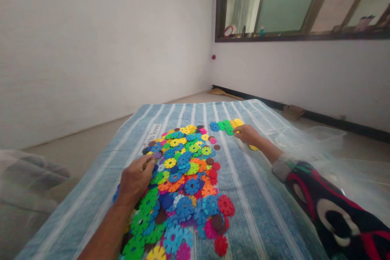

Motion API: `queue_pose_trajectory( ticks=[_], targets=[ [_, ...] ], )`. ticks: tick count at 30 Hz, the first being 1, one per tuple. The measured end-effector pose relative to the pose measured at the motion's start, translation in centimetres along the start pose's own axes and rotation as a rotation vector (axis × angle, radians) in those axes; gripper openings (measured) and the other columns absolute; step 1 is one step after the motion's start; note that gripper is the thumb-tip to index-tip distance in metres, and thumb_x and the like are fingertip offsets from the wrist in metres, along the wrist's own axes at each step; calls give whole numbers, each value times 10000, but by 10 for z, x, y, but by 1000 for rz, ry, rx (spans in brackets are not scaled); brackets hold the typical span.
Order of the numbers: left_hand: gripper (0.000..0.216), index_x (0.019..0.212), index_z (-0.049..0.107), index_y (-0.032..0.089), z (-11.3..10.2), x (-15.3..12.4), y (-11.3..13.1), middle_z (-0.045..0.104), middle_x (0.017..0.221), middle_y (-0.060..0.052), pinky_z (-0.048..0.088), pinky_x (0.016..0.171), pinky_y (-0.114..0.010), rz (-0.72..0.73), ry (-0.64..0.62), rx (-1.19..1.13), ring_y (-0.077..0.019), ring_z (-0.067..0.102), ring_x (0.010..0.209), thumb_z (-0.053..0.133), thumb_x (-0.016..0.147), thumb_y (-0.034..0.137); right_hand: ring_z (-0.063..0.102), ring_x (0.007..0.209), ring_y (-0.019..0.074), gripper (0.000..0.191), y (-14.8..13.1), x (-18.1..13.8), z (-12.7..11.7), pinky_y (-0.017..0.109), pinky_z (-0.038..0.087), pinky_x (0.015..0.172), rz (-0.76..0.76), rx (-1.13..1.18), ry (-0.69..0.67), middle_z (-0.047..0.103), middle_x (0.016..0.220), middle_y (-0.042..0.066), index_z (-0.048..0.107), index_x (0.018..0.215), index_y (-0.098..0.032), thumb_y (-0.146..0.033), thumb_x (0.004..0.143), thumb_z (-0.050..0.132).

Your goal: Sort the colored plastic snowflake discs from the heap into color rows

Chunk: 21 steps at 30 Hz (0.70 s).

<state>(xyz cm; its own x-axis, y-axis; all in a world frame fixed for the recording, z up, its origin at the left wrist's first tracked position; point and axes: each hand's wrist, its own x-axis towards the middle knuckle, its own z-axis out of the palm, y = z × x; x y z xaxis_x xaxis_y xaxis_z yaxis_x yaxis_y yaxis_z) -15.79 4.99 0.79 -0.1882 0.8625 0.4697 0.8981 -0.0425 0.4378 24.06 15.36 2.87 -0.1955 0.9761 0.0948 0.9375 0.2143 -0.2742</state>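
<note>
A large heap of colourful plastic snowflake discs (184,187) with notched rims spreads over the striped cloth. My left hand (136,178) rests against the heap's left side, thumb and fingers drawn together. What it pinches, if anything, is hidden. Beyond the heap on the right lies a small group of discs: a blue disc (214,126), green discs (227,125) and yellow discs (238,122). My right hand (248,135) is closed in a pinch at the near side of this group; I cannot make out what its fingertips hold. A single yellow disc (253,148) lies just below that hand.
The blue-and-white striped cloth (243,195) covers the table. Clear plastic containers (324,136) stand at the right. On the left is a pale, plastic-looking covered shape (27,187). Walls and a window (289,0) close off the far side; a broom (224,92) lies on the floor.
</note>
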Motion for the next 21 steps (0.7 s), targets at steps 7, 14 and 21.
queue_pose_trajectory(
  ticks=[7,14,21],
  targets=[
    [314,849,706,199,-17,5,-4,731,846,-9,498,752,-268,-184,-34,-59,-197,668,803,477,700,353,615,655,143,285,-54,-61,35,218,376,601,-280,205,-4,705,744,22,727,902,-200,-295,834,467],
    [316,808,710,155,-25,7,-13,715,754,-23,479,685,-255,-209,-131,-78,-193,653,749,495,660,333,656,813,172,295,-74,-97,58,231,422,686,-251,287,-88,730,915,8,710,990,-265,-321,851,456],
    [312,771,709,145,-43,-1,-1,706,709,-15,452,634,-233,-186,-128,-95,-165,632,687,485,661,333,663,830,196,289,-73,-109,64,254,433,688,-153,217,-7,731,927,11,702,1003,-284,-322,845,463]
  ],
)
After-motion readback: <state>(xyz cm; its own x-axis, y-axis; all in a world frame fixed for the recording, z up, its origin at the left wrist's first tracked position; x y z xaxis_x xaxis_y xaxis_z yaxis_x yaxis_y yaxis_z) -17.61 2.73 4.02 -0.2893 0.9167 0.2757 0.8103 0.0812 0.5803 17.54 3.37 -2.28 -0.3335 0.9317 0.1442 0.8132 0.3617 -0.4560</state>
